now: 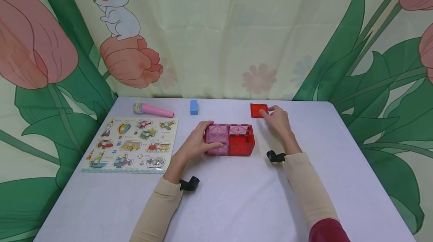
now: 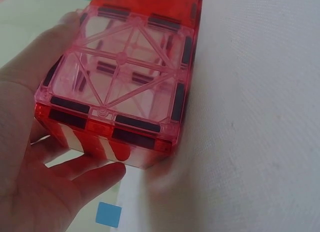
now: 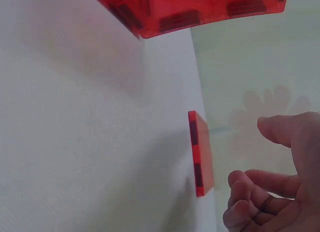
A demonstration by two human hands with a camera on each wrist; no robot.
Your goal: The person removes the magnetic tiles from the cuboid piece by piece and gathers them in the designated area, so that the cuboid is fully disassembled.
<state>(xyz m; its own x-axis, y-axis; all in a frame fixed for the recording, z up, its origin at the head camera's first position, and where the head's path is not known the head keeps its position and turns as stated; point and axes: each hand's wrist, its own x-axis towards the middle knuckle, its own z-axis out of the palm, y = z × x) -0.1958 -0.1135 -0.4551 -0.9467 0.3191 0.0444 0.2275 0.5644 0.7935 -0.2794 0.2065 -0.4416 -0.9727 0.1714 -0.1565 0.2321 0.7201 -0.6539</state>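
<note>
A two-part box of see-through magnetic tiles (image 1: pixel 241 146) stands mid-table, pink on its left part and red on its right. Around its left side my left hand (image 1: pixel 194 144) holds it, thumb across the front and fingers toward the back. The left wrist view shows the pink top tile (image 2: pixel 122 67) with red sides below. A flat red magnetic tile (image 1: pixel 256 109) lies near the table's back edge. My right hand (image 1: pixel 280 123) is over its right side in the head view. In the right wrist view, thumb and fingers stand apart, beside the tile (image 3: pixel 201 154).
At the left lies a picture board of vehicles (image 1: pixel 130 146). Behind it is a pink toy microphone (image 1: pixel 153 109). A small blue block (image 1: pixel 194 107) stands near the back edge. A patterned curtain (image 1: pixel 209 46) hangs behind the white table (image 1: pixel 233 200).
</note>
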